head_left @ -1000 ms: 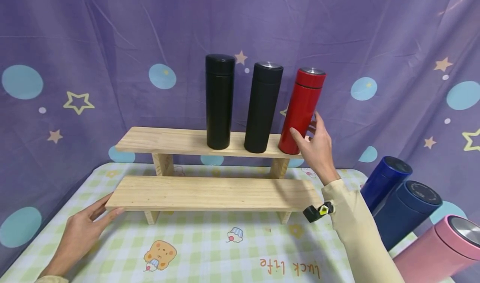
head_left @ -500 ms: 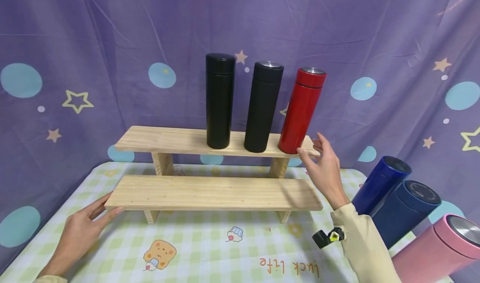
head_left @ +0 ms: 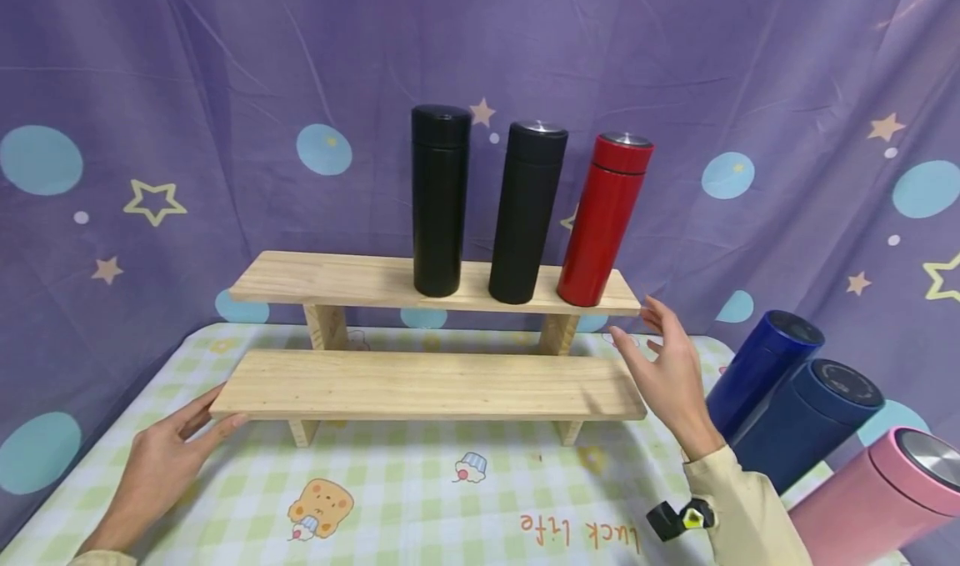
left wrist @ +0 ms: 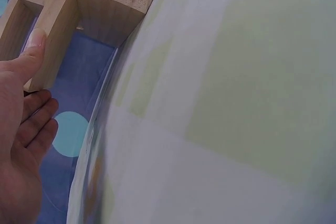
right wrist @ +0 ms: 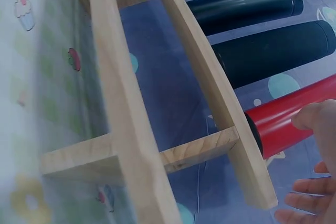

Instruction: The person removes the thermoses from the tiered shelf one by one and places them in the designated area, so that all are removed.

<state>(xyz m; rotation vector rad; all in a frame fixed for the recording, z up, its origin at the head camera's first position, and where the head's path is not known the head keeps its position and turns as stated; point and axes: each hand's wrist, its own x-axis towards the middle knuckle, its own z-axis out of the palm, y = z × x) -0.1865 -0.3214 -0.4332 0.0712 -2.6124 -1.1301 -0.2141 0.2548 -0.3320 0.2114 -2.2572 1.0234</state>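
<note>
A two-tier wooden display rack (head_left: 420, 387) stands on the table. On its upper tier stand a glossy black thermos (head_left: 439, 207), a matte black thermos (head_left: 527, 216) with a silver-topped lid, and a red thermos (head_left: 606, 220) at the right end. My left hand (head_left: 161, 458) holds the left end of the lower tier, thumb (left wrist: 34, 51) against the board's edge and fingers at its end. My right hand (head_left: 670, 374) is off the red thermos, fingers relaxed and spread, just beyond the right ends of both tiers. Nothing is between its fingers.
At the right side stand a bright blue thermos (head_left: 765, 370), a dark blue thermos (head_left: 810, 424) and a pink thermos (head_left: 870, 499). A green-checked tablecloth (head_left: 405, 499) covers the table. A purple curtain (head_left: 247, 91) hangs right behind the rack.
My right hand has let go of the red thermos and drawn down and to the right. The red thermos stays standing on the upper tier. My left hand has stayed in place.
</note>
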